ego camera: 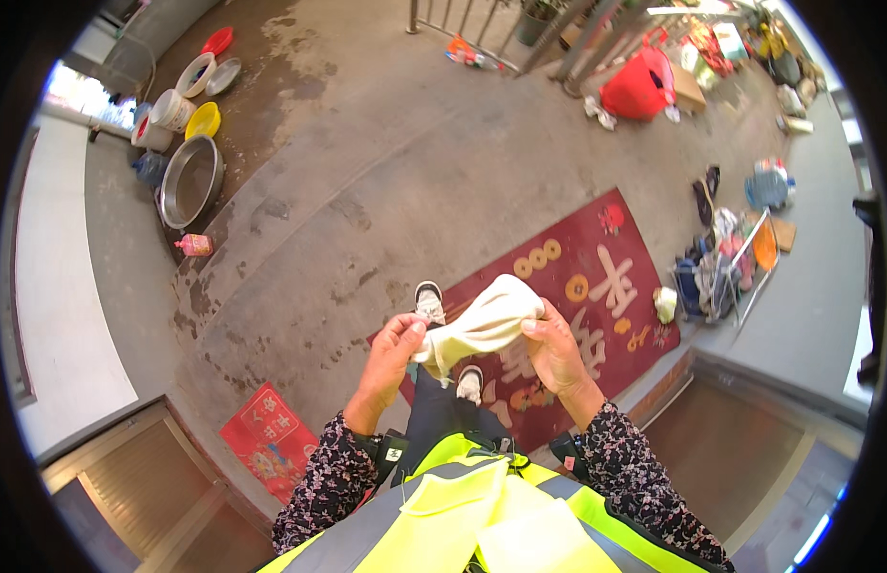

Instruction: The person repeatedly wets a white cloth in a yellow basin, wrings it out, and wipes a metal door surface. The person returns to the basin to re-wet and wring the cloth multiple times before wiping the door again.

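A cream-coloured fabric piece [483, 322], perhaps a sock or a glove, is stretched between my two hands at waist height. My left hand [395, 352] pinches its narrower end between thumb and fingers, and loose threads dangle there. At the wider, rounded end, my right hand [556, 349] grips the edge with the thumb on top. Beneath the fabric are my shoes, one [429, 301] partly beyond it and the other [470, 384] nearer to me. Part of the red doormat [479, 286] is hidden behind the fabric and my hands.
A steel basin [191, 183], a yellow bowl [203, 120] and buckets [173, 110] line the left wall. On the right stand a metal-framed rack [737, 276] with cloths and a red bag [638, 82] by the railing [465, 29]. A smaller red mat [268, 440] lies front left.
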Demonstrator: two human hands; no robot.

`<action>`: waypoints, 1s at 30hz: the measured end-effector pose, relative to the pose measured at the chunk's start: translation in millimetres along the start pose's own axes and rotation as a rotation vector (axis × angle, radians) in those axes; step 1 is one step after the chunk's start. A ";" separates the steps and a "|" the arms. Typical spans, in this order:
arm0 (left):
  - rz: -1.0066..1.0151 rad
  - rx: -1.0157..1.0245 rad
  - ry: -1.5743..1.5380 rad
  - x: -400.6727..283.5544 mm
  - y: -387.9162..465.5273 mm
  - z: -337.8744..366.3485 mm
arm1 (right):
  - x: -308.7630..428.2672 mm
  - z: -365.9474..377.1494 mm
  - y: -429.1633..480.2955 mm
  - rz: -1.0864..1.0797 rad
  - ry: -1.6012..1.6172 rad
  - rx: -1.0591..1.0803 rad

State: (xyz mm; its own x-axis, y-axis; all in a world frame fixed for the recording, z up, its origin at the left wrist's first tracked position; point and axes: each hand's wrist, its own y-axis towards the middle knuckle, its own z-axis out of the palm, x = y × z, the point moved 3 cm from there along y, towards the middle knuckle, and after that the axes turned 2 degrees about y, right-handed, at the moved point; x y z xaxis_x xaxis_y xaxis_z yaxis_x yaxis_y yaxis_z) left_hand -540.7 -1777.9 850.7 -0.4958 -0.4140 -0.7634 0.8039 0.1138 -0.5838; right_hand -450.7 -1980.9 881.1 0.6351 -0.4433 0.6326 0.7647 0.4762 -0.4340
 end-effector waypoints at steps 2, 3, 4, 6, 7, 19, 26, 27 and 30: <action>-0.027 0.068 0.001 -22.9 22.3 -9.8 | 15.1 14.5 32.8 0.043 -0.169 0.022; -0.044 0.089 0.051 -34.1 33.7 -14.9 | 22.7 22.7 50.2 0.066 -0.308 0.029; -0.040 0.126 0.088 -46.7 47.0 -19.5 | 29.5 32.5 70.1 0.070 -0.439 0.045; -0.214 0.163 0.152 -68.6 76.5 -31.1 | 45.3 59.8 110.0 -0.147 -0.864 0.062; -0.075 0.203 0.347 -84.5 87.5 -36.3 | 53.0 72.4 133.0 -0.234 -1.125 0.048; 0.506 -0.572 0.309 -302.1 216.2 -183.8 | 111.8 243.5 376.3 -0.367 -1.145 0.227; 0.217 -0.300 -0.643 -369.2 355.8 -237.8 | 89.7 335.8 522.3 -0.520 -1.211 0.690; 0.107 -0.283 -0.814 -364.7 367.5 -235.4 | 81.5 341.0 530.7 -0.484 -1.277 0.782; 0.327 -0.117 -0.959 -382.6 407.2 -250.0 | 58.6 363.8 568.0 -0.298 -1.098 0.895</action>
State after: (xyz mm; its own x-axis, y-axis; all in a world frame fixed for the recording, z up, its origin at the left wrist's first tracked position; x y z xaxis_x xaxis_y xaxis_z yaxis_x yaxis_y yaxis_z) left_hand -105.7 -1347.3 836.0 0.2558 -0.8902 -0.3769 0.7900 0.4172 -0.4492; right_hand -18.7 -1460.2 905.0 -0.2495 -0.0092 0.9683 0.2663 0.9607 0.0778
